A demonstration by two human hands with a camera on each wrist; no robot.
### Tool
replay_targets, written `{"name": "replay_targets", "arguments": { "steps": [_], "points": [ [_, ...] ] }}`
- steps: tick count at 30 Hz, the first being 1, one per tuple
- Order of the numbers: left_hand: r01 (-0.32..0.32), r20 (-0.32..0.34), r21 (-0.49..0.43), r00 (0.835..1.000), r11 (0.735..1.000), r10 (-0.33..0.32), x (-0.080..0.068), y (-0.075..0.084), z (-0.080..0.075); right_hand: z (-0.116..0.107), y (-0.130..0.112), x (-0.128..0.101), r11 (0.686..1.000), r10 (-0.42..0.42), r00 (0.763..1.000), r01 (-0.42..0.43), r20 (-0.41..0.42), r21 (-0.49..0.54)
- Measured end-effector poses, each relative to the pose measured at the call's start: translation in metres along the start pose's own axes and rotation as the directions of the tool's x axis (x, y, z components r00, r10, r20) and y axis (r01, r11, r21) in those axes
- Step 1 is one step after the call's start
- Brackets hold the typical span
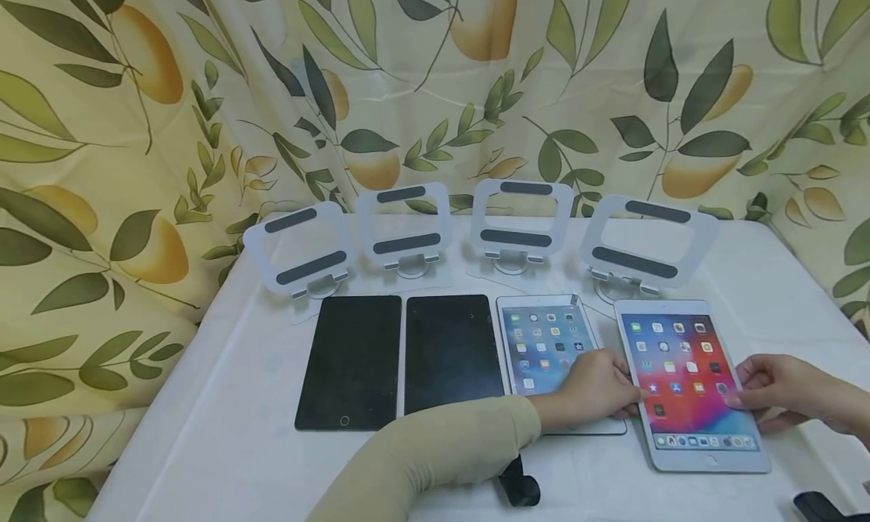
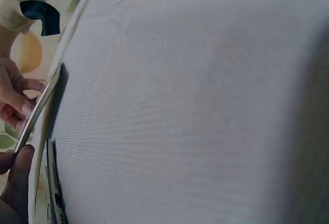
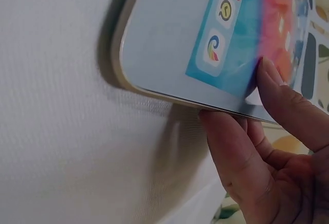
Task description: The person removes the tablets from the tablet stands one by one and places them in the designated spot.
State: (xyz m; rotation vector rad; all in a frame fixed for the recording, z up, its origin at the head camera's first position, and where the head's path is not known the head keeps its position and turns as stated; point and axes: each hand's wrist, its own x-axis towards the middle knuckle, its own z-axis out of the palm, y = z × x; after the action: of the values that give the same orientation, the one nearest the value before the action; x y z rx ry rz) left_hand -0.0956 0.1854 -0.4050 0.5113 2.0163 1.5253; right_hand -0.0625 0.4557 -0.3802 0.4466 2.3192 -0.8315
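Note:
A white tablet (image 1: 693,431) with a lit red-and-blue home screen is at the right of the table, raised slightly off the cloth. My left hand (image 1: 598,386) pinches its left edge, and my right hand (image 1: 782,390) grips its right edge, thumb over the screen. From the right wrist, the tablet's corner (image 3: 154,54) is close, with the right hand's thumb (image 3: 293,100) on top and other fingers against its edge and underside. In the left wrist view the tablet (image 2: 38,108) appears edge-on between both hands. A second lit white tablet (image 1: 544,348) lies under my left forearm, partly hidden.
Two dark-screened tablets, one at left (image 1: 353,363) and one beside it (image 1: 448,348), lie on the white tablecloth (image 1: 231,431). Behind the tablets, several pale stands with dark pads, such as the rightmost stand (image 1: 635,273), form a row before a leaf-patterned curtain (image 1: 435,91).

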Motion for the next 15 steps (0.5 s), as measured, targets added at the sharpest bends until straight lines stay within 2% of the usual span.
{"name": "replay_targets", "arguments": {
  "steps": [6, 11, 15],
  "points": [
    [0.05, -0.022, -0.004, 0.999, 0.999, -0.05, 0.008, -0.001, 0.001, -0.004, -0.005, 0.005, 0.999, -0.019, 0.999, 0.02, 0.027, -0.035],
    [0.135, -0.039, -0.029, 0.99, 0.99, -0.136, 0.013, -0.003, 0.002, -0.003, -0.009, 0.011, 0.999, -0.034, 0.999, 0.035, 0.04, -0.039],
    [0.134, -0.055, -0.008, 0.989, 0.991, -0.134, 0.019, -0.002, 0.0, -0.006, -0.009, 0.017, 0.999, -0.023, 0.999, 0.024, 0.042, -0.036]
  ]
}}
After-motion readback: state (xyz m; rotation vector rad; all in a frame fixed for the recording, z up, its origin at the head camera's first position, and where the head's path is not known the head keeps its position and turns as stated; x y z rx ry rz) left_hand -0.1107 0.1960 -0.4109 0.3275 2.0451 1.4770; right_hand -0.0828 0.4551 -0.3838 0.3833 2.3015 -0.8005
